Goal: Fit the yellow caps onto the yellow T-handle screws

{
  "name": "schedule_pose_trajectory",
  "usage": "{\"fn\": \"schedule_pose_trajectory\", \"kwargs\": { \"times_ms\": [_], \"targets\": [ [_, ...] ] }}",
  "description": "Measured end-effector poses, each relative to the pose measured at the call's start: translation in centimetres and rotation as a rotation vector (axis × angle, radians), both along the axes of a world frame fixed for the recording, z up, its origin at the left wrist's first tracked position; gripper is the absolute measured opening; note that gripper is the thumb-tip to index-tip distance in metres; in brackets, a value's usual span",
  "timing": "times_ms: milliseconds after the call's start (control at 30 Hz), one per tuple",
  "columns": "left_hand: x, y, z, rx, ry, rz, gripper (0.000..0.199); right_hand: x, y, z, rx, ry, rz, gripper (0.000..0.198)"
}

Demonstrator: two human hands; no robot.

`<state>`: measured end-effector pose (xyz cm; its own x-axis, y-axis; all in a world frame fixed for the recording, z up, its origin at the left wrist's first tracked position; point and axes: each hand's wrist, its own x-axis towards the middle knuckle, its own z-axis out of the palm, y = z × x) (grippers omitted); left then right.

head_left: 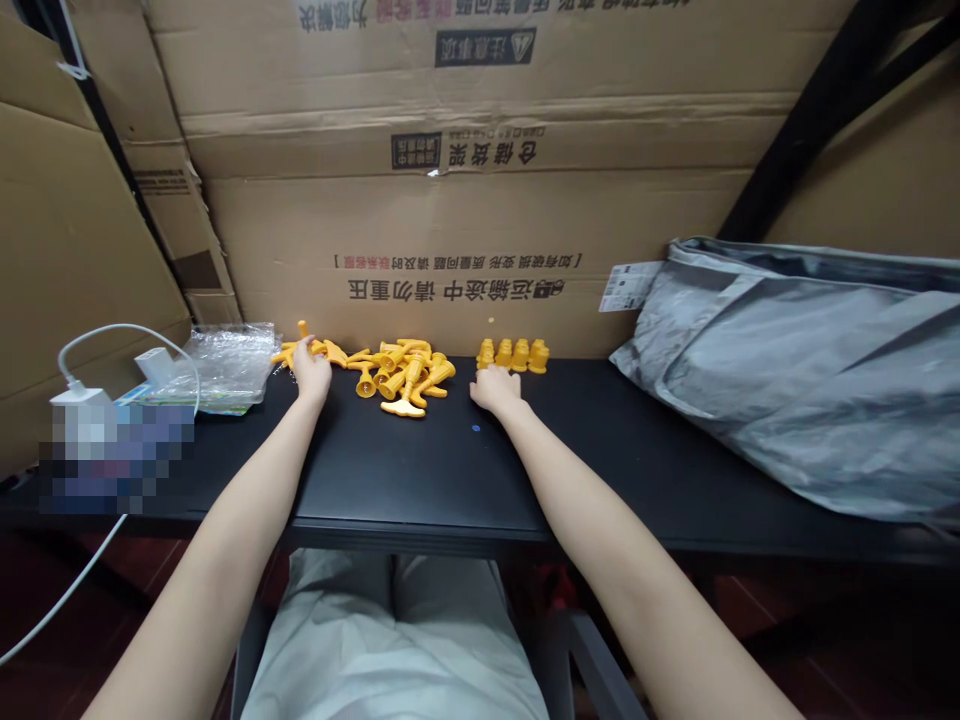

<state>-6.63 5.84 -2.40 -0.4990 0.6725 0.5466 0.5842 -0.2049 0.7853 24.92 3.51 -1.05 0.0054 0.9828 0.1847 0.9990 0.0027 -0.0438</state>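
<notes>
My left hand [311,372] reaches to the left end of the yellow pieces, its fingers closed around a yellow T-shaped plastic handle [303,328] that is partly hidden. More yellow handles [334,352] lie beside it. To their right is a loose heap of yellow T-handled pieces with flared, cone-like ends [409,370], lying tilted over each other. My right hand [496,388] rests low on the table with curled fingers, at a small yellow bell-shaped piece [486,354]. Similar bell-shaped pieces [520,354] stand upright in a short row just behind and right of it.
A black table [420,480] meets a cardboard wall [450,210]. Clear plastic bags [225,360] and a white charger with a cable [82,410] lie at the left. A large grey bag [787,370] takes up the right side. A small blue spot [476,428] marks the tabletop.
</notes>
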Motion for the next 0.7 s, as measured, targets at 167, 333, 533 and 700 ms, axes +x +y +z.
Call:
{"fn": "schedule_pose_trajectory", "kwargs": {
  "times_ms": [167,333,533,700],
  "targets": [
    [-0.4,0.5,0.1,-0.013,0.098,-0.001,0.053,-0.6,-0.5,0.5,-0.074,-0.032,-0.019,0.036],
    [-2.5,2.4,1.6,-0.083,0.296,-0.061,0.057,-0.9,-0.9,1.0,-0.118,-0.050,0.020,0.037],
    [-3.7,4.3,2.1,-0.226,0.445,-0.114,0.058,-0.9,-1.1,1.1,-0.126,-0.055,0.010,0.038],
    [-3.7,5.3,0.6,-0.429,0.466,-0.117,0.041,-0.9,-1.0,1.0,-0.109,-0.056,0.018,0.037]
  ]
}}
